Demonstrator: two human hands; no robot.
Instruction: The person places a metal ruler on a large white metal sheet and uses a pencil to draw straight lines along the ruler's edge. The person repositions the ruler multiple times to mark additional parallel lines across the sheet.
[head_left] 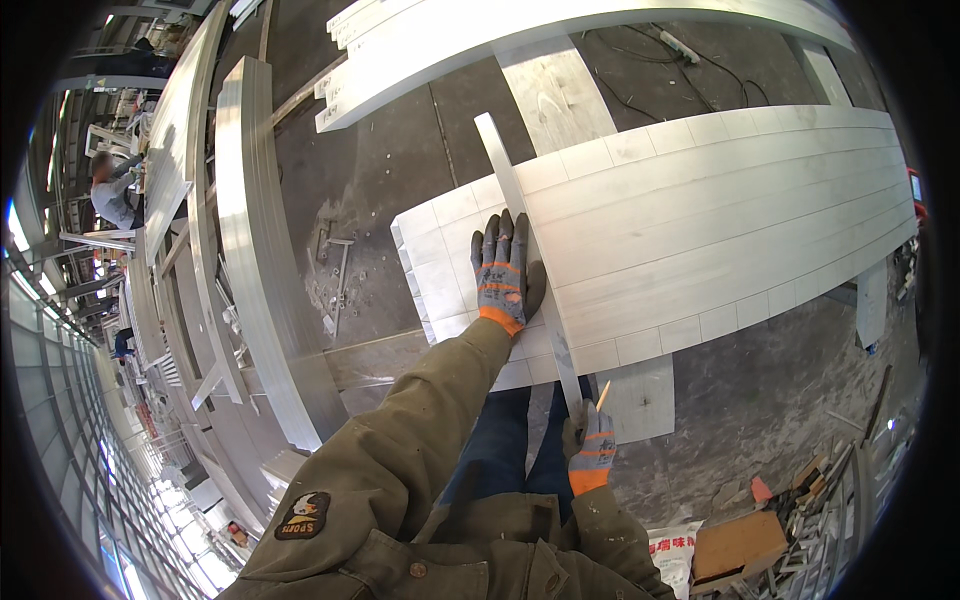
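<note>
Head view: hands apart. The left hand (505, 272) lies flat over a metal strip (507, 175) crossing pale bars (720, 230); the right hand (590, 445), at its near end, grips a pencil (603, 396). Outer bars show cross lines; middle ones, right, seem unmarked.

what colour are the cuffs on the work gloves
The left cuff and right cuff are both bright orange, showing best in the head view.
</note>
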